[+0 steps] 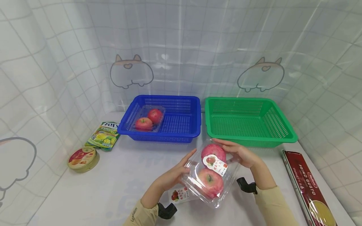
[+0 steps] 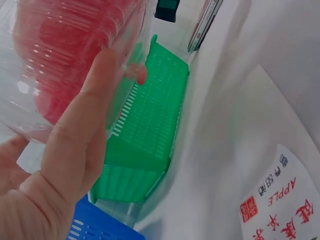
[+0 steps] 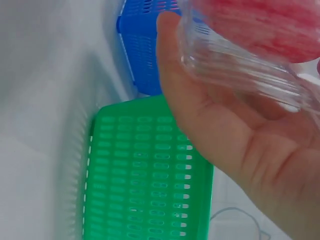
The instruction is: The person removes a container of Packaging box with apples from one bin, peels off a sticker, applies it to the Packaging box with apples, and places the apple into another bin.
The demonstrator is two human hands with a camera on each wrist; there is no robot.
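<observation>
Both hands hold a clear plastic box of apples [image 1: 210, 183] tilted above the front middle of the table. Two red apples show through the plastic, and a white apple label [image 1: 215, 165] lies across them. My left hand [image 1: 173, 176] grips the box's left edge, thumb on the near side in the head view. At the upper right corner, my right hand [image 1: 240, 153] has its fingers round the edge; its thumb and palm frame the plastic in the right wrist view. Partly under the box, a white sheet with an apple label [image 1: 181, 194] lies on the table.
Behind stand a blue basket [image 1: 159, 137] with another clear box of apples [image 1: 150, 118], and a green basket [image 1: 240, 121]. To the left lie a Fox's candy bag [image 1: 104, 135] and a round tin [image 1: 83, 159]. A red spaghetti box [image 1: 306, 185] lies along the right side.
</observation>
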